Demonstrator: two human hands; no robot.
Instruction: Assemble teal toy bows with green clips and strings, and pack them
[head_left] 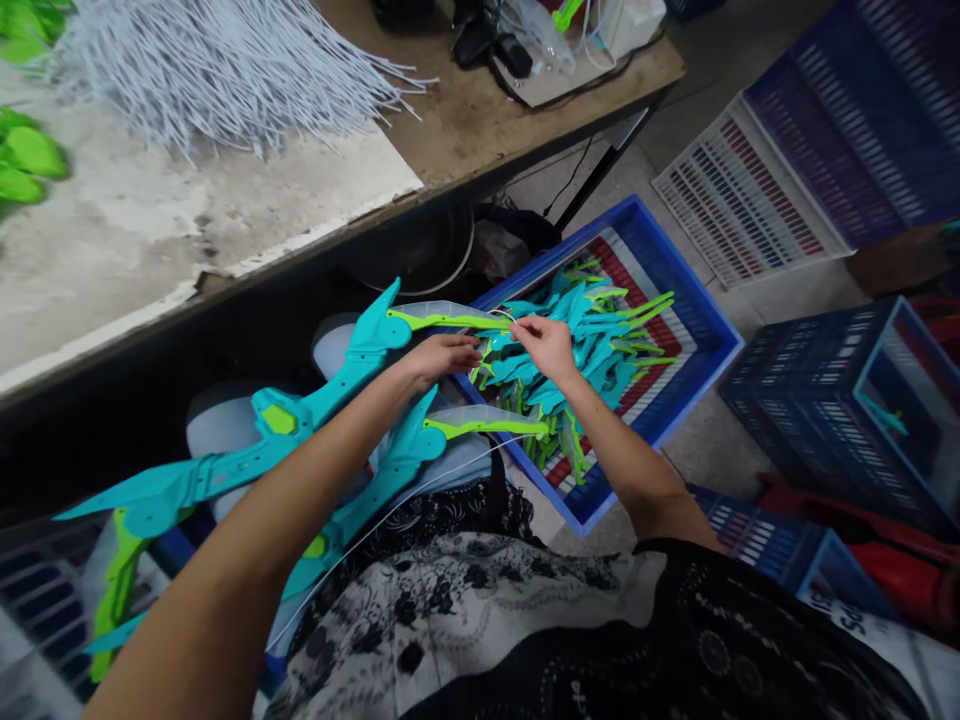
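Observation:
A turquoise toy bow [330,397] with lime-green limbs lies across my lap. My right hand [546,346] pinches the tip of its upper green limb [450,321], where a short piece of white cord [501,312] loops out at the fingers. Just below that limb, my left hand [444,357] has its fingers stretched out and holds nothing I can see. A second turquoise bow [405,452] rests closer to my body, partly behind my left forearm. From its green tip a long white cord [420,488] runs down towards the lower left.
A blue crate [694,375] beside my knees holds a heap of turquoise and green parts [585,325]. On the worktable [300,215] lies a large bundle of white cords [217,70], with green pieces [34,150] at its left. More crates [795,400] stand at the right.

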